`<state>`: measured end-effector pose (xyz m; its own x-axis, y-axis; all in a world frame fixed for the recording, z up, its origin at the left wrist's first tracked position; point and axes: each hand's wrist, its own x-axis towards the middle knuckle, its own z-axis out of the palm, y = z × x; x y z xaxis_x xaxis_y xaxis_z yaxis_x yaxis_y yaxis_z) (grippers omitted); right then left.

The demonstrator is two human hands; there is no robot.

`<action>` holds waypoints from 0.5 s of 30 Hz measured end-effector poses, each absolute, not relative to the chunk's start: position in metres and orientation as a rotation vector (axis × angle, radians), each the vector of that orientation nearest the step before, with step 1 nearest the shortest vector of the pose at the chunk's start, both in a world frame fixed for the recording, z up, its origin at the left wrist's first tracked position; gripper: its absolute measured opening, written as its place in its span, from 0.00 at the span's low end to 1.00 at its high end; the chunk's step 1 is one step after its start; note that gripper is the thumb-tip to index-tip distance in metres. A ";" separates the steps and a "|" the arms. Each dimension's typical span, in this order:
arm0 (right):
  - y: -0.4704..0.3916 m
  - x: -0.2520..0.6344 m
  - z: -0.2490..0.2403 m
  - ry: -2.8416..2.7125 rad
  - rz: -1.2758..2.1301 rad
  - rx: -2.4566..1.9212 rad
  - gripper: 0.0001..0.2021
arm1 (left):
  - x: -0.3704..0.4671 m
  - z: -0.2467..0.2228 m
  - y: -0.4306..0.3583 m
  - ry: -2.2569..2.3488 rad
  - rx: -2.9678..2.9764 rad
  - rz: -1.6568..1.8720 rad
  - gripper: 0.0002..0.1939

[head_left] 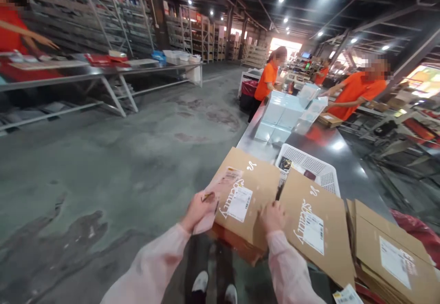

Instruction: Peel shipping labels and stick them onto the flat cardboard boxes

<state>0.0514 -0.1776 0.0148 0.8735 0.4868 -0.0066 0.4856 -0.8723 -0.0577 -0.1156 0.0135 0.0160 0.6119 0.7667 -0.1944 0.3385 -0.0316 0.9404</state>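
Note:
My left hand (201, 210) is closed on a thin, pale label sheet (231, 175), which overlaps the left part of a brown cardboard box (263, 168). This box has white lettering and a white label stuck on its top. My right hand (273, 217) rests at the box's right edge with its fingers curled; what they hold, if anything, is hidden. Just right of that hand lies a second brown carton (330, 198) with the same lettering and a label. More flat brown cartons (371, 230) are stacked at the lower right.
Behind the boxes a white basket (326, 171) holds small items on the metal table (354, 162). Pale blue-white boxes (283, 111) stand farther back. People in orange shirts work around the table and at a bench (144, 68) on the left.

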 end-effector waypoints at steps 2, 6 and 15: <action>-0.180 0.074 0.020 -0.573 0.013 -3.031 0.17 | -0.082 0.020 0.031 1.009 1.774 0.437 0.11; -0.182 0.081 0.012 -0.535 0.057 -2.887 0.12 | -0.057 0.021 0.051 1.044 1.832 0.395 0.10; -0.209 0.080 0.018 -0.354 0.034 -2.233 0.28 | -0.084 0.092 0.055 0.921 1.510 0.514 0.18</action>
<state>0.0799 -0.2088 0.0183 0.9595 0.2647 0.0961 0.2412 -0.5964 -0.7656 -0.0842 0.0545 0.0921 0.5842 0.7887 -0.1915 0.2504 0.0493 0.9669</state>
